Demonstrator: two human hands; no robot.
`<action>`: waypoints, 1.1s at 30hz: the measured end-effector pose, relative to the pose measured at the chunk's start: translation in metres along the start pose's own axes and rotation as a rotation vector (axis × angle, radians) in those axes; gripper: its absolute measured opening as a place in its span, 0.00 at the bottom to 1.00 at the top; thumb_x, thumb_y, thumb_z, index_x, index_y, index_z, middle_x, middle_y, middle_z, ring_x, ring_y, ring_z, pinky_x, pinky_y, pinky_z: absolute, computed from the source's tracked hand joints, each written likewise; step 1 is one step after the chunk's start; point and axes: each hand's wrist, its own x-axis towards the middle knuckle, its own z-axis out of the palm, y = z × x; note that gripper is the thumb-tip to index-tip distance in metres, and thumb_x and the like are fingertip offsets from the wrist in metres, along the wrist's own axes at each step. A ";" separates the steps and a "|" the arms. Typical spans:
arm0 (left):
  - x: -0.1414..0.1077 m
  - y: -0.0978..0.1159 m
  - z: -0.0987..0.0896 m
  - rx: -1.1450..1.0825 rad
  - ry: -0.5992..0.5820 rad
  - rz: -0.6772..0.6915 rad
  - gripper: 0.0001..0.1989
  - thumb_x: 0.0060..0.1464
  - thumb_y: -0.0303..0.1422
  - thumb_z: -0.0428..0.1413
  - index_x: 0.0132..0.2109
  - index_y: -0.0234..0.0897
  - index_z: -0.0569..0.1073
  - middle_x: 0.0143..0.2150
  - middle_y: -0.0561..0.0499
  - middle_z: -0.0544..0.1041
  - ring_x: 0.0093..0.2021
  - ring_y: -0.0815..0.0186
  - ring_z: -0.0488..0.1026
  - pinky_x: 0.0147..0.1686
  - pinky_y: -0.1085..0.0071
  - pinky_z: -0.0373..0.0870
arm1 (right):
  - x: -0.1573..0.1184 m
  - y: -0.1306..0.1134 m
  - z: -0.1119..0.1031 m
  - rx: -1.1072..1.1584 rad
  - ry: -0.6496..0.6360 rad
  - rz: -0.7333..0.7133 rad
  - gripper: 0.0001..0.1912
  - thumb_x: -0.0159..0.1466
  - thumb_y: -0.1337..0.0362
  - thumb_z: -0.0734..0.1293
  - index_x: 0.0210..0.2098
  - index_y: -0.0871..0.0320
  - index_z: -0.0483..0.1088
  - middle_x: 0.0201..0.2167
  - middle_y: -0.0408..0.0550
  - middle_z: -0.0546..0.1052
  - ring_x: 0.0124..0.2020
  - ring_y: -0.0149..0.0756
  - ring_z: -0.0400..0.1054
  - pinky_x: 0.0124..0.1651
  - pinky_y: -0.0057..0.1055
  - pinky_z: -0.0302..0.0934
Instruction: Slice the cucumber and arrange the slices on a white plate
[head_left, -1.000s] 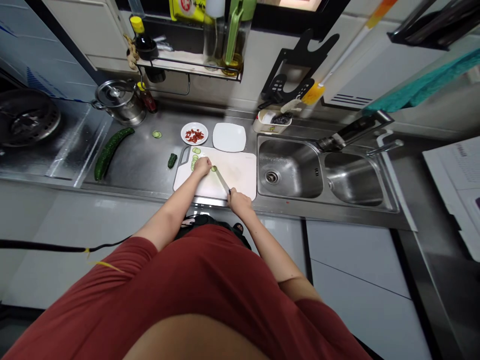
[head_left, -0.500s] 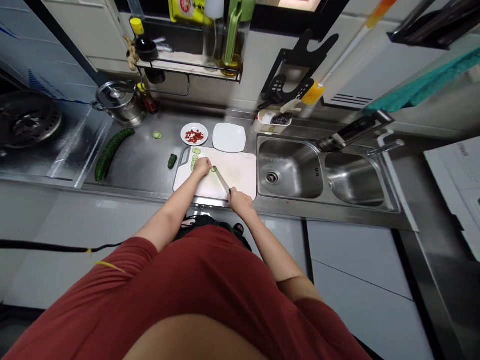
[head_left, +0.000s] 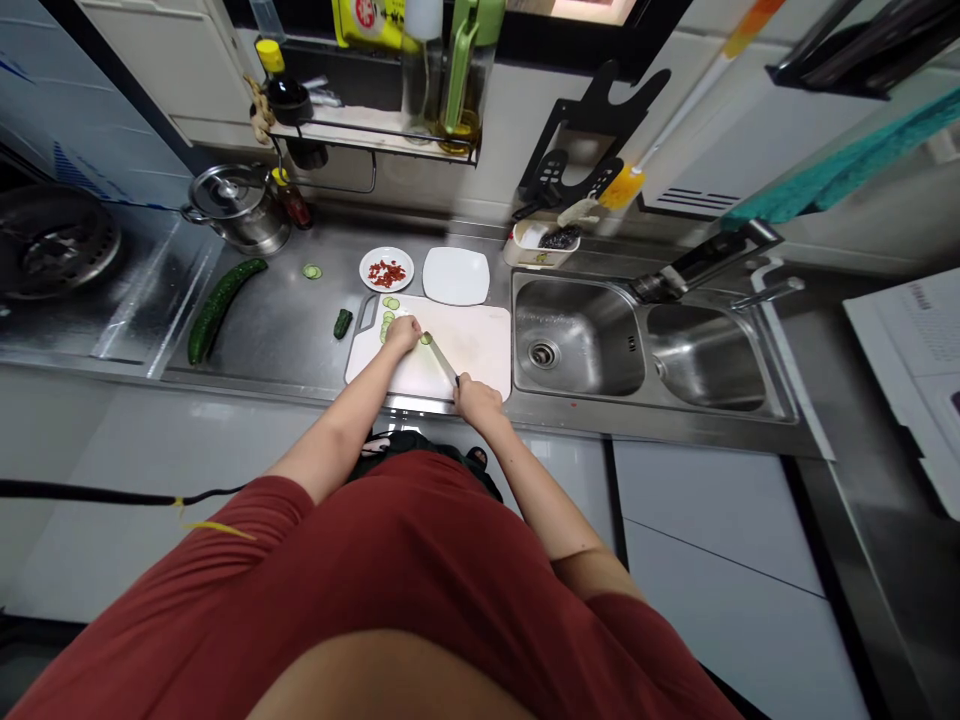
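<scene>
Kitchen knife (head_left: 442,360) in at a cucumber piece (head_left: 388,328) on the white cutting board (head_left: 472,350)!

Right hand (head_left: 478,403) closed firmly round the handle, blade angled toward a green slice; left hand (head_left: 403,335) curled down over the cucumber, which it mostly hides. A whole cucumber (head_left: 219,310) lies off left on the steel desk (head_left: 277,340), a cucumber stub (head_left: 343,323) just beside the board.

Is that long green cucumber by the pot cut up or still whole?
Whole, it seems: the long cucumber lies in one unbroken piece on the steel counter, with no cuts showing.
</scene>
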 end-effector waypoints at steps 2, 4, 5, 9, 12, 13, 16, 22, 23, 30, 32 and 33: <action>0.000 0.001 -0.001 0.001 -0.006 -0.008 0.06 0.50 0.32 0.56 0.37 0.42 0.75 0.42 0.51 0.77 0.45 0.63 0.72 0.43 0.72 0.65 | 0.000 0.000 -0.001 0.000 -0.006 0.001 0.16 0.69 0.60 0.53 0.51 0.60 0.61 0.43 0.58 0.76 0.46 0.44 0.72 0.45 0.36 0.61; -0.001 0.001 -0.001 0.000 -0.008 -0.010 0.06 0.50 0.32 0.56 0.37 0.42 0.75 0.42 0.51 0.77 0.45 0.63 0.72 0.43 0.72 0.65 | -0.001 -0.001 -0.001 0.004 -0.005 0.000 0.16 0.69 0.60 0.53 0.51 0.60 0.61 0.43 0.58 0.76 0.46 0.44 0.71 0.45 0.36 0.61; -0.001 0.001 -0.001 -0.003 -0.007 -0.008 0.06 0.50 0.32 0.56 0.37 0.42 0.75 0.42 0.51 0.77 0.45 0.63 0.72 0.44 0.72 0.65 | -0.001 -0.001 -0.002 0.006 -0.006 -0.001 0.16 0.69 0.60 0.53 0.51 0.60 0.61 0.43 0.58 0.76 0.46 0.44 0.71 0.45 0.36 0.61; -0.001 0.001 -0.001 -0.013 -0.006 0.000 0.06 0.49 0.32 0.57 0.37 0.42 0.75 0.41 0.51 0.78 0.44 0.63 0.72 0.43 0.72 0.65 | -0.002 0.001 -0.001 0.000 -0.006 -0.009 0.16 0.69 0.60 0.53 0.51 0.60 0.61 0.43 0.59 0.76 0.46 0.45 0.71 0.45 0.37 0.61; -0.002 0.001 -0.002 -0.014 -0.004 0.003 0.05 0.49 0.32 0.57 0.36 0.42 0.75 0.41 0.51 0.78 0.44 0.63 0.72 0.43 0.72 0.65 | -0.007 0.006 0.002 -0.012 -0.008 -0.010 0.16 0.69 0.59 0.53 0.50 0.60 0.62 0.42 0.59 0.76 0.45 0.46 0.72 0.44 0.37 0.61; -0.002 0.001 -0.002 -0.014 -0.003 0.005 0.05 0.49 0.32 0.58 0.36 0.42 0.75 0.41 0.51 0.78 0.44 0.63 0.72 0.43 0.72 0.65 | -0.010 0.007 0.004 -0.013 -0.013 -0.006 0.16 0.69 0.59 0.53 0.50 0.60 0.62 0.42 0.59 0.76 0.45 0.46 0.72 0.44 0.37 0.61; -0.002 0.002 -0.002 -0.013 -0.001 0.009 0.06 0.49 0.32 0.57 0.37 0.41 0.75 0.42 0.51 0.78 0.44 0.63 0.72 0.43 0.72 0.64 | -0.017 0.013 0.008 -0.019 -0.019 -0.003 0.16 0.70 0.57 0.52 0.50 0.59 0.61 0.42 0.58 0.76 0.45 0.45 0.72 0.45 0.37 0.61; -0.001 0.001 -0.001 0.003 -0.002 0.005 0.06 0.49 0.32 0.57 0.36 0.42 0.75 0.42 0.51 0.78 0.44 0.62 0.72 0.43 0.72 0.65 | -0.017 0.015 0.012 -0.020 -0.008 -0.014 0.16 0.70 0.57 0.52 0.50 0.59 0.61 0.42 0.58 0.76 0.45 0.46 0.72 0.44 0.38 0.61; 0.000 0.000 -0.001 0.005 0.001 0.008 0.05 0.49 0.32 0.57 0.36 0.42 0.75 0.42 0.51 0.78 0.44 0.62 0.72 0.43 0.71 0.65 | -0.014 0.014 0.013 -0.017 -0.006 -0.011 0.16 0.70 0.57 0.52 0.50 0.59 0.61 0.42 0.58 0.76 0.45 0.46 0.72 0.44 0.38 0.61; -0.001 0.001 -0.002 0.002 0.002 0.013 0.05 0.49 0.32 0.57 0.36 0.42 0.75 0.41 0.51 0.78 0.43 0.63 0.72 0.42 0.72 0.65 | 0.002 0.005 0.012 -0.002 0.021 -0.007 0.15 0.69 0.58 0.53 0.49 0.59 0.62 0.40 0.58 0.77 0.43 0.44 0.72 0.43 0.36 0.62; -0.002 0.002 -0.003 0.003 -0.004 0.004 0.06 0.50 0.32 0.56 0.36 0.42 0.75 0.41 0.51 0.78 0.44 0.63 0.72 0.42 0.72 0.65 | 0.003 0.004 0.011 -0.003 0.022 -0.008 0.15 0.69 0.59 0.53 0.50 0.59 0.62 0.41 0.57 0.77 0.43 0.44 0.72 0.43 0.35 0.62; -0.002 0.002 -0.003 0.003 -0.008 -0.001 0.06 0.50 0.32 0.56 0.37 0.42 0.75 0.41 0.51 0.78 0.44 0.63 0.72 0.43 0.72 0.65 | 0.004 0.003 0.010 -0.004 0.019 -0.007 0.15 0.69 0.59 0.53 0.50 0.59 0.62 0.41 0.57 0.77 0.44 0.43 0.72 0.43 0.35 0.62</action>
